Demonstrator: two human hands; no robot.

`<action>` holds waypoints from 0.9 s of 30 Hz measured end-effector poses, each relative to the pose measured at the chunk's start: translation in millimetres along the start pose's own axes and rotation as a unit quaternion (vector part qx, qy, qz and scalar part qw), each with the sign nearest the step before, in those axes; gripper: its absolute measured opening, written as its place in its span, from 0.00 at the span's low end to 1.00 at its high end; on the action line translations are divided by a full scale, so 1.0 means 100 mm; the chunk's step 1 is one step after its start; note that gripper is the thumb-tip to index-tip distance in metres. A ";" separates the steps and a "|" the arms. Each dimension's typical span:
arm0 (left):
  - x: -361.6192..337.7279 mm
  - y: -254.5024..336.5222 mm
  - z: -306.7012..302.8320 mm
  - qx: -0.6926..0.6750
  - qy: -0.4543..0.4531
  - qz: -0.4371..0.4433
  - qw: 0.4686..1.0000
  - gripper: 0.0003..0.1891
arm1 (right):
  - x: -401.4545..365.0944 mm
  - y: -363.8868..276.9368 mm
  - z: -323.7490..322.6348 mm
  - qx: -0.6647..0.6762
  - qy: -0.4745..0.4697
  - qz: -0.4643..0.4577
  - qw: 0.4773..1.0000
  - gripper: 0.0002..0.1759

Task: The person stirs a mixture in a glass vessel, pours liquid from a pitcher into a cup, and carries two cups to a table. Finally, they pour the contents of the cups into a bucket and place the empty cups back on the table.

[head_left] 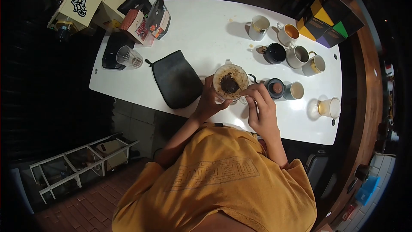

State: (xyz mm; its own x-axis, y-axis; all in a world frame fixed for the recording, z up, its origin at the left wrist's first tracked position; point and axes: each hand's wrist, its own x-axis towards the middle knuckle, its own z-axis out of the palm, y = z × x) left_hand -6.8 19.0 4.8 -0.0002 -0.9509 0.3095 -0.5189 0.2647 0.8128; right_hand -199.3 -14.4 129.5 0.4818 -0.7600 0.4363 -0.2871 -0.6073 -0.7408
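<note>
My left hand (209, 100) is wrapped around the near left side of a coffee dripper (228, 62), closed on it. Inside the dripper sits a stained paper filter (221, 73) with dark wet coffee grounds (229, 84) at its bottom. With fingers pinched together, my right hand (262, 109) grips the filter's right edge. Just beyond that hand stands a dark gooseneck kettle (275, 87) with a brown lid knob. A black zip pouch (177, 79) lies flat to the left of my left hand.
Several mugs, including a black mug (275, 53), stand at the back right. A glass (329, 108) is near the table's right edge. At left, a clear cup (129, 57) stands by a black scale (112, 53), coffee bags (159, 19) and a cream grinder (92, 0).
</note>
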 end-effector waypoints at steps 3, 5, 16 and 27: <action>-0.01 -0.04 0.02 0.015 0.006 0.009 1.000 0.44 | 0.00 0.00 -0.01 0.013 0.013 -0.015 1.000 0.10; -0.01 -0.04 0.01 -0.016 0.004 -0.001 1.000 0.44 | 0.02 0.03 0.00 0.020 0.011 -0.007 1.000 0.09; 0.00 -0.07 0.03 -0.022 0.020 0.003 1.000 0.43 | -0.03 0.04 0.02 0.016 0.040 0.009 0.999 0.07; -0.01 -0.05 0.03 -0.054 0.028 -0.002 0.998 0.42 | -0.02 0.02 0.05 0.023 0.017 0.011 1.000 0.07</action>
State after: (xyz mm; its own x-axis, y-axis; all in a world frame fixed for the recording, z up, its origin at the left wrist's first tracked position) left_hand -6.9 18.5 -1.2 0.0504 -0.9425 0.3303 -0.4242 0.2792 0.8614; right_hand -196.9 -12.9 124.7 0.4469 -0.7814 0.4356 -0.2595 -0.5792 -0.7728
